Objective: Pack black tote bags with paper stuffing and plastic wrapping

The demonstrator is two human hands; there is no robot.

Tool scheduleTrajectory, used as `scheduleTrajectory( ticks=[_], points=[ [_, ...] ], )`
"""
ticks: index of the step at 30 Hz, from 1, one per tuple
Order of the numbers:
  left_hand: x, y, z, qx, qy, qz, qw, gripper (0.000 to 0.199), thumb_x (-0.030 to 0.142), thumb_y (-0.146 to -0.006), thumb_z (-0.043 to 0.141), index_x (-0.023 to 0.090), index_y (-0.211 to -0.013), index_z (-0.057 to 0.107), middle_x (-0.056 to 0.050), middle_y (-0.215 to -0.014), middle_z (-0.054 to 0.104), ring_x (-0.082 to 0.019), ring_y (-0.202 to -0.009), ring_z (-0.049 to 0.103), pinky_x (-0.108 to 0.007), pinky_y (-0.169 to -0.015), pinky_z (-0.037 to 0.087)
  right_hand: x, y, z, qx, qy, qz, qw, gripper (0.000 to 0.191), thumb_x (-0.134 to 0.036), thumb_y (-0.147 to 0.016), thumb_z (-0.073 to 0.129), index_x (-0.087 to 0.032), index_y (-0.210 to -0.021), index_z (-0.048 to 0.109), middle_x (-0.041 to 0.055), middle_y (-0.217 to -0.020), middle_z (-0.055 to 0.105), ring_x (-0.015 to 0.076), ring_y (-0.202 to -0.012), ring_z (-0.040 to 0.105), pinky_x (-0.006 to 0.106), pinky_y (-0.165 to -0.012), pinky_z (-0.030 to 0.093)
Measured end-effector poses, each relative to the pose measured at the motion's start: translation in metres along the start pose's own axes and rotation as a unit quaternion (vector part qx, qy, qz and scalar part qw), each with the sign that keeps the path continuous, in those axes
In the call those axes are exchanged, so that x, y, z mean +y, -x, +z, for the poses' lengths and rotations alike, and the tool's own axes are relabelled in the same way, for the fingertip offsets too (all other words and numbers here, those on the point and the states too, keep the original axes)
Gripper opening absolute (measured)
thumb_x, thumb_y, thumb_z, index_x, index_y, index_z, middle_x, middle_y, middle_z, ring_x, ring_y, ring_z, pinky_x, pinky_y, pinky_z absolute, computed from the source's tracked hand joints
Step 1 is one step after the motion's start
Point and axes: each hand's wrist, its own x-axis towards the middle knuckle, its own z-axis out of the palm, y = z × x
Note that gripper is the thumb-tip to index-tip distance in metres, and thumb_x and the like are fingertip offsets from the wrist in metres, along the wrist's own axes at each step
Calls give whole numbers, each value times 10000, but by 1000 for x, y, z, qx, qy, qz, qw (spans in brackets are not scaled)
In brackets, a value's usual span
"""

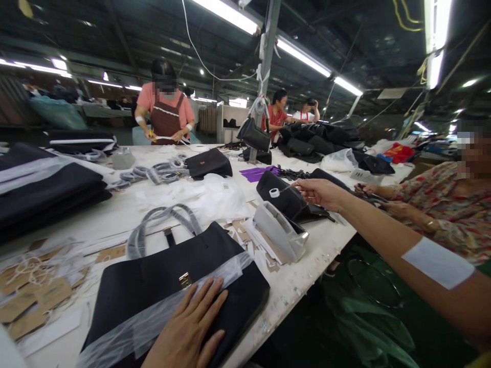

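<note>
My left hand (192,327) lies flat with fingers stretched on a dark handbag (153,276). Under it, a strip of translucent wrapping film (153,317) runs across the bag's front, below a gold clasp (185,279). The bag's film-wrapped handles (138,235) stand up at its far side. My right hand (320,193) reaches out over the table, its fingers pinched together; a thin thing at the fingertips is too small to name. Close by are a small white ring-shaped roll (274,192) and a black bag (280,197). A grey tape dispenser (280,232) stands nearer to me.
Brown tags (42,296) with strings lie at the left, beside stacked dark bags (46,189). Crumpled white plastic (218,197) sits mid-table. A co-worker in a floral top (452,199) works at the right. Another person (164,110) stands across the table.
</note>
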Motion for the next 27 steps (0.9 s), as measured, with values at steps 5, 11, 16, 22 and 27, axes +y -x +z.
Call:
scheduleTrajectory(
  ticks=[5, 11, 16, 22, 27],
  points=[
    [-1, 0, 2, 12, 5, 3, 1000, 608, 510, -960, 466, 233, -1493, 369, -37, -1549, 374, -224, -1397, 400, -358, -1116, 376, 57, 27, 8, 31, -75, 39, 996, 110, -190, -901, 633, -181, -925, 740, 27, -828, 693, 69, -633, 616, 137, -576, 545],
    [-1, 0, 4, -4, 11, -2, 1000, 628, 520, -959, 456, 236, -1507, 337, -43, -1568, 338, -239, -1411, 377, -387, -1119, 367, 125, 85, 4, 73, -90, 98, 989, 150, -270, -847, 720, -204, -978, 750, 27, -911, 692, 81, -705, 633, 143, -607, 548],
    [-1, 1, 6, -9, 17, 8, 1000, 655, 533, -952, 457, 227, -1515, 321, -55, -1575, 325, -253, -1417, 366, -407, -1132, 343, 126, 106, -13, 99, -65, 117, 986, 207, -307, -801, 766, -182, -966, 758, 45, -864, 686, 93, -667, 627, 161, -588, 556],
    [-1, 1, 7, -3, 10, 12, 1000, 664, 543, -940, 473, 230, -1510, 337, -59, -1571, 336, -255, -1424, 352, -415, -1157, 294, 141, 105, -18, 122, -80, 161, 976, 123, -237, -814, 745, -164, -913, 752, 43, -828, 679, 81, -624, 619, 151, -548, 545],
    [-1, -2, 6, 2, -8, 20, 1000, 677, 560, -927, 478, 228, -1503, 349, -65, -1565, 347, -255, -1428, 344, -418, -1134, 318, 161, 103, -14, 128, -115, 150, 974, 103, -220, -801, 758, -171, -892, 749, 15, -782, 656, 67, -608, 598, 139, -538, 528]
  ],
)
